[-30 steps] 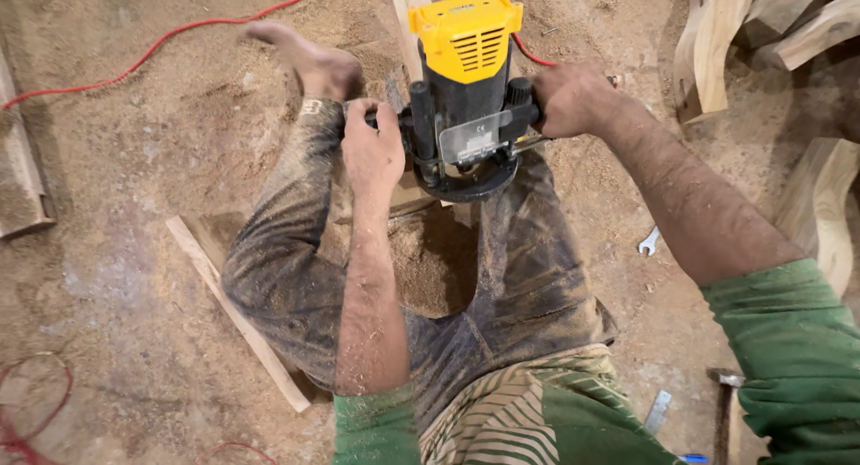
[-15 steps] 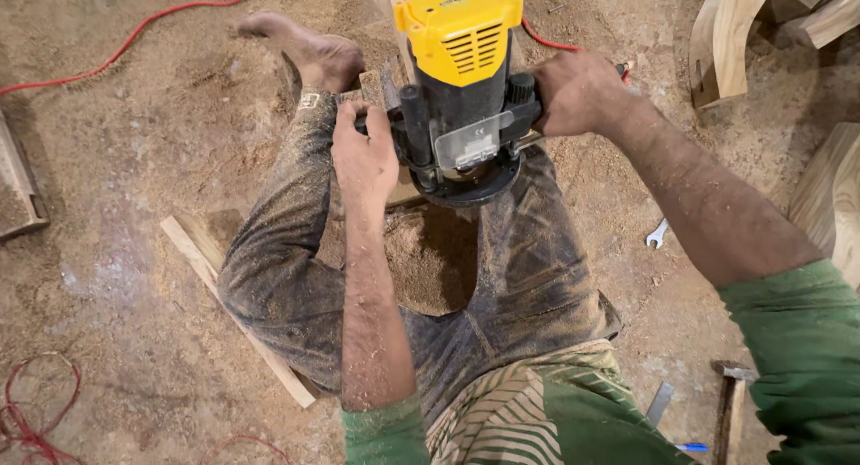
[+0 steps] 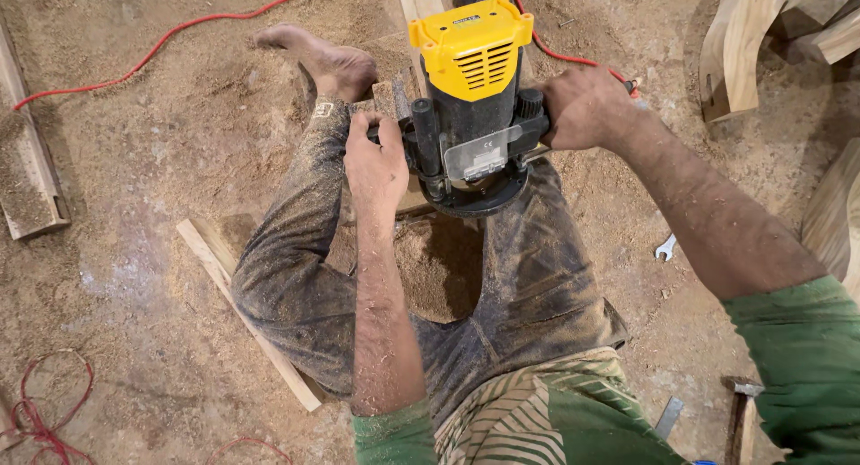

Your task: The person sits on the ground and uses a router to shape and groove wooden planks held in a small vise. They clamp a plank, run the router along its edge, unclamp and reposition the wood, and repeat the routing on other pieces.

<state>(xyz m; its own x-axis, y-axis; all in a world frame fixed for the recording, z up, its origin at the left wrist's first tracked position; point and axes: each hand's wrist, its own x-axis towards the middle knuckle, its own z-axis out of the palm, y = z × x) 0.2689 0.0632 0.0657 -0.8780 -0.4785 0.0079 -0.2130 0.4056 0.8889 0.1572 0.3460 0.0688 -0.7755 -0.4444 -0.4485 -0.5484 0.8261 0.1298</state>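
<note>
We hold a wood router (image 3: 470, 98), black in the body with a yellow vented cap, upright between our knees, its round base pressed down on a pale wooden board (image 3: 421, 4) that runs away from us over the floor (image 3: 161, 160). Our left hand (image 3: 376, 165) is clenched around the router's left grip, knuckles up, the forearm coming straight forward from the body and dusted with chips. Our right hand (image 3: 582, 107) is wrapped tight on the right grip, the wrist bent inward, the arm reaching in at a slant from the right with a green sleeve (image 3: 797, 357) pushed up past the elbow.

We sit on the floor with our legs folded around the tool, in dark trousers (image 3: 296, 277) caked with sawdust; the bare left foot (image 3: 327, 62) rests just beside the board, near the router. A heap of sawdust (image 3: 439, 268) lies between our thighs, just below the router's base.

A red cable (image 3: 161, 44) snakes across the floor at upper left, and another stretch of it passes behind the router toward our right hand. A thin wooden strip (image 3: 242, 308) lies slanted under our left leg. A small spanner (image 3: 665, 247) lies on the floor to the right of our right knee, and curved wooden pieces (image 3: 743, 44) stand at upper right, well apart from the tool.
</note>
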